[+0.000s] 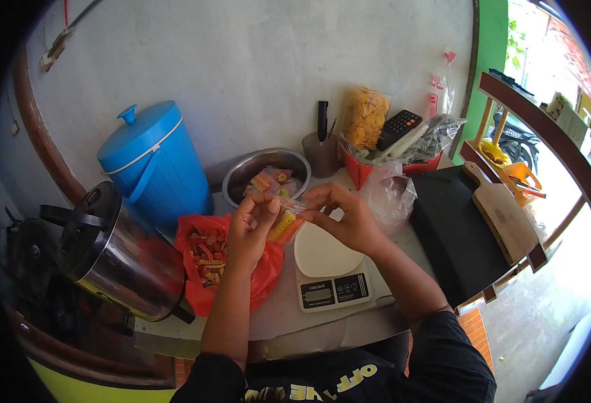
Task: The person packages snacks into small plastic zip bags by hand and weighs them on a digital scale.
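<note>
Kitchen scale (328, 258) nearest. Beyond it, left hand (258, 216) and right hand (339, 213) pinch the top of the small clear packet (286, 226), fingertips nearly closed, packet between red bag (266, 267) and scale. Farther: metal bowl (229, 185) holding packets.

Pale table (393, 272) — scale (336, 285), metal bowl (230, 188), red bag (262, 282)

Beyond the hands, the bowl (230, 184) is smooth, glossy metal; the small packet (286, 227) between them is clear, shiny plastic. Left of the left hand (258, 213), crinkled red plastic forms the bag (266, 277), and below the right hand (339, 211), the scale (328, 252) looks smooth and plastic.
</note>
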{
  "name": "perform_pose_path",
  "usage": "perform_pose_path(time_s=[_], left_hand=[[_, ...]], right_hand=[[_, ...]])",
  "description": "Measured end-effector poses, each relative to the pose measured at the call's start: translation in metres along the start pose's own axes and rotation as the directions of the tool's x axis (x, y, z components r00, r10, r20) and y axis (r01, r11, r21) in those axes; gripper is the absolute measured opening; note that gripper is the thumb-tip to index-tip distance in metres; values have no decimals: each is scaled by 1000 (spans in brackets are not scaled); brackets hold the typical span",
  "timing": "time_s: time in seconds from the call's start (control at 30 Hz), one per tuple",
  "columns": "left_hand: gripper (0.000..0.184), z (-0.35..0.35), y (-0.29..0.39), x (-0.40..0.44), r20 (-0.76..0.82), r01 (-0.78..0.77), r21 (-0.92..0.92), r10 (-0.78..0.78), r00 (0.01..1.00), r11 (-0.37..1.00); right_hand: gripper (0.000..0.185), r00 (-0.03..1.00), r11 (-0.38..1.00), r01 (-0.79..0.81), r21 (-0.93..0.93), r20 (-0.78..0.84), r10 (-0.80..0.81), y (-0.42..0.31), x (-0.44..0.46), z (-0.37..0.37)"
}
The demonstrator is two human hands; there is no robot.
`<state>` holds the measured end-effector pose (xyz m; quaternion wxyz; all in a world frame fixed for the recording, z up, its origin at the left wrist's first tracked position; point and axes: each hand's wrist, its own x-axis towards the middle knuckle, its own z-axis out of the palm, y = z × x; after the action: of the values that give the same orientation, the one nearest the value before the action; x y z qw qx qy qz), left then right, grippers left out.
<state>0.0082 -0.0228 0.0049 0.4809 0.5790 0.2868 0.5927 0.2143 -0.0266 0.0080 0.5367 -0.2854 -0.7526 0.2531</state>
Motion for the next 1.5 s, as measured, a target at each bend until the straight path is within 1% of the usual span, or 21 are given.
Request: perform_pose_path(time_s=[0.03, 0.07, 0.17, 0.27, 0.43, 0.53, 0.63, 0.73, 0.77, 0.87, 1.03, 1.23, 1.33, 1.43, 1.5], left_hand=[[23, 3, 4, -1, 10, 4, -14, -4, 1000, 1000], [24, 5, 6, -2, 19, 8, -29, -7, 1000, 1000], [19, 1, 0, -2, 104, -30, 59, 24, 994, 998], [18, -3, -7, -3, 100, -15, 128, 2, 995, 992], [16, 0, -5, -3, 73, -15, 104, 7, 997, 994], [16, 0, -5, -3, 78, -20, 111, 11, 997, 994], [16, -1, -7, -3, 80, -16, 127, 6, 997, 992], [16, -2, -8, -3, 81, -29, 131, 18, 997, 991], [17, -2, -8, -3, 82, -36, 129, 25, 996, 991], [17, -1, -6, -3, 109, 6, 188, -27, 994, 982], [17, -4, -8, -1, 96, -32, 202, 13, 995, 979], [15, -7, -11, -1, 124, -59, 252, 28, 992, 966], [15, -9, -13, -2, 141, -71, 274, 32, 989, 959], [14, -9, -11, -2, 143, -75, 273, 36, 989, 959], [14, -8, -9, -3, 156, -78, 273, 36, 987, 959]], right_hand=[[36, 999, 998, -29, 47, -26, 30, 2, 0, 1], [36, 998, 998, -43, 48, -32, 45, 1, 0, 0], [36, 995, 995, -76, 71, -55, 80, -3, 1, -3], [37, 993, 990, -87, 113, -69, 95, -2, 0, -3], [38, 994, 990, -92, 104, -48, 97, -4, 1, -4], [38, 994, 985, -99, 140, -22, 103, 2, 0, -3], [40, 999, 990, -51, 133, -11, 53, 7, -1, -2], [41, 996, 985, -93, 144, 6, 93, 1, 1, -4], [41, 996, 988, -85, 131, 14, 84, 0, 1, -2], [42, 998, 991, -62, 119, 26, 60, 3, -1, 2], [44, 1000, 992, -29, 125, 9, 28, 7, 0, 4], [42, 997, 995, -66, 69, 54, 62, 8, -2, 8], [40, 999, 1000, 23, 12, 28, -23, 10, -4, 12], [40, 999, 1000, 18, 8, 36, -18, 10, -4, 12], [38, 998, 1000, -13, 15, 54, 12, 4, -2, 11]])
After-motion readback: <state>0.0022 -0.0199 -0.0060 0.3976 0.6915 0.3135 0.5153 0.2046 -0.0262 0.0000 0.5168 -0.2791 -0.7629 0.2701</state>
